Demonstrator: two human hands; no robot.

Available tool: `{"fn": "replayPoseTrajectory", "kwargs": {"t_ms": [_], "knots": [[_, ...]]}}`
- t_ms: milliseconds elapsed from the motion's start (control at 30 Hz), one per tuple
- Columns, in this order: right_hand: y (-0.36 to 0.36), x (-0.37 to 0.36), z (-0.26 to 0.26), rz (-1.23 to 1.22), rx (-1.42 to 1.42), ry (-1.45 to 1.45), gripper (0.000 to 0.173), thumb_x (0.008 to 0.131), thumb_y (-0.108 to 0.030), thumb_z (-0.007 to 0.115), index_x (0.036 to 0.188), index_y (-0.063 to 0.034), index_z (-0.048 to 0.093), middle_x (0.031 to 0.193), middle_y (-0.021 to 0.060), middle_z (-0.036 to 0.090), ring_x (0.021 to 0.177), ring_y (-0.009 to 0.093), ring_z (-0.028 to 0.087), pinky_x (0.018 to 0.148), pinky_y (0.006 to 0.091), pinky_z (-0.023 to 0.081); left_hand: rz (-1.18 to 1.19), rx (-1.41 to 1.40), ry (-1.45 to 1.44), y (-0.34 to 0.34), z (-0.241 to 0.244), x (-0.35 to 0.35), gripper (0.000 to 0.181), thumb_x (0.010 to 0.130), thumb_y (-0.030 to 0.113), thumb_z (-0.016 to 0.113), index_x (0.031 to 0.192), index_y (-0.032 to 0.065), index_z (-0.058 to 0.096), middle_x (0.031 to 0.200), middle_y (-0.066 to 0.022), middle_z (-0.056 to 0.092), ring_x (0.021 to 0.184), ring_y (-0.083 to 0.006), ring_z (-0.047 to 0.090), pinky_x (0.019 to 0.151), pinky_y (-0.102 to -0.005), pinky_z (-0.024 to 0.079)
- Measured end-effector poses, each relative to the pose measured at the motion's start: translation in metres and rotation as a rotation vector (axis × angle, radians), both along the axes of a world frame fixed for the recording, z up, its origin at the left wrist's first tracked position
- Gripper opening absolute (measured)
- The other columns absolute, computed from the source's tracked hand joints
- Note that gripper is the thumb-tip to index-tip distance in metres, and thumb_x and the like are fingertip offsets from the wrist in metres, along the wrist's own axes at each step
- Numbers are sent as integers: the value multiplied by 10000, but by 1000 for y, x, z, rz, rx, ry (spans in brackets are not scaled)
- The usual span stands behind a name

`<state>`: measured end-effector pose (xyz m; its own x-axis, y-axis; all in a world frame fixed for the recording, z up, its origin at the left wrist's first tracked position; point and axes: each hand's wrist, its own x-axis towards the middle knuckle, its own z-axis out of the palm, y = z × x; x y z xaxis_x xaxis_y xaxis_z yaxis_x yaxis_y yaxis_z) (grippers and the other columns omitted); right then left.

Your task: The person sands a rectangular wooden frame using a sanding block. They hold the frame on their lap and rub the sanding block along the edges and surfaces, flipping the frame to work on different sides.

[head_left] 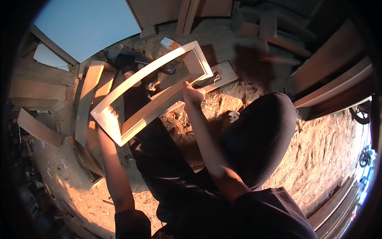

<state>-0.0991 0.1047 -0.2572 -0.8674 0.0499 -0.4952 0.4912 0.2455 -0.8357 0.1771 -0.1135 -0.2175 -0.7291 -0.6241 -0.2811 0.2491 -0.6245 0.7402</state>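
Note:
A pale rectangular wooden frame (155,109), deep-sided like an open box with no panel in it, is held tilted above my lap. My left hand (112,111) grips its short left end, with fingertips showing over the inner edge and the palm hidden behind the wood. Near the right corner, my right hand (193,94) holds the long near side, thumb on top. Through the opening, dark trouser legs and part of a foot are visible. A flat wooden board (223,74) lies on the ground just beyond my right hand.
Wooden box pieces (86,104) stand at the left, with a loose board (40,128) and a narrow trough-like box (85,161) nearby. A bottle with an orange label (170,44) lies beyond the frame. Sawdust-covered ground (316,158) surrounds me; long timber pieces (334,86) stand right.

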Motion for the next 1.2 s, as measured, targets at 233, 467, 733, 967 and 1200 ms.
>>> {"fn": "replayPoseTrajectory", "kwargs": {"t_ms": [233,467,733,967,1200], "knots": [[45,-8,0,-104,-18,37,325,718,-187,741,758,109,613,689,181,633,588,244,633,466,364,519,-256,62,-87,-4,0,-24,282,905,332,472,928,58,538,754,-37,566,636,-172,566,606,-298,487],[71,-22,-29,47,121,127,471,715,-346,705,851,96,615,738,190,639,641,264,653,498,359,535,-466,51,2,11,-8,-38,359,911,366,457,1034,45,560,864,-71,594,757,-168,590,693,-291,497],[66,-13,10,174,317,277,442,867,-267,448,1056,132,460,855,318,592,803,468,585,727,515,468,-245,19,-72,36,5,-26,356,913,373,463,1044,56,559,867,-63,589,754,-160,585,683,-286,490],[63,2,5,158,356,546,704,832,-138,530,1360,117,141,871,316,604,737,425,614,618,426,511,-8,-80,-203,48,12,-13,354,915,379,467,1053,65,557,870,-56,585,752,-153,582,674,-282,484],[55,12,32,519,659,597,751,834,-238,511,1431,-4,120,1455,299,133,1372,428,112,1059,599,156,227,-219,-402,60,21,-15,352,917,385,472,1062,75,556,873,-49,580,749,-145,578,665,-277,479]]}}
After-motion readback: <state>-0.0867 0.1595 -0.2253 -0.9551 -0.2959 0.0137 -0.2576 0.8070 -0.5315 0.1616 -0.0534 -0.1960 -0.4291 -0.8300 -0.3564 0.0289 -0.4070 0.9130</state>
